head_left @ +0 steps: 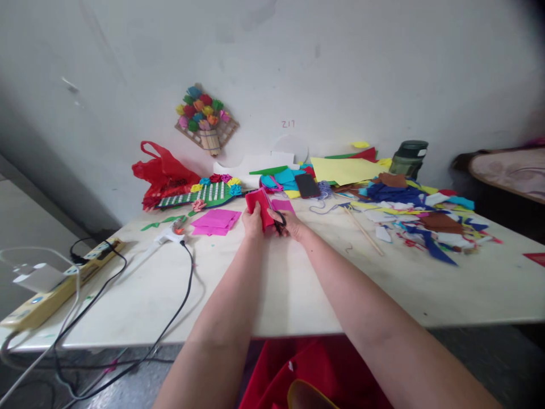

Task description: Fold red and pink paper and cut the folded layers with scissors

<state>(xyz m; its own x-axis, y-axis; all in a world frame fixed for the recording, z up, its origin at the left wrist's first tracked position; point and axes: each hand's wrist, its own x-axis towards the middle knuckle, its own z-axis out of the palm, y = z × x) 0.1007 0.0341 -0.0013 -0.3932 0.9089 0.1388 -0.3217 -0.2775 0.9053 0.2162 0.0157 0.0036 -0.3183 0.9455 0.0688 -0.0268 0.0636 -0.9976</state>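
Note:
My left hand is closed on a folded red sheet, paper or felt, and keeps it raised over the table. Black-handled scissors are in my right hand, with the fingers around the handles. The blades point toward the red sheet's right edge; whether they are cutting into it I cannot tell. Just behind my right hand lies a magenta piece. To the left of my left hand, several magenta sheets are stacked loosely.
A glue gun and its black cord lie left, near a power strip. Coloured scraps heap up right, below a green bottle. A phone, wooden stick, red bag and flower-trimmed green craft are also here.

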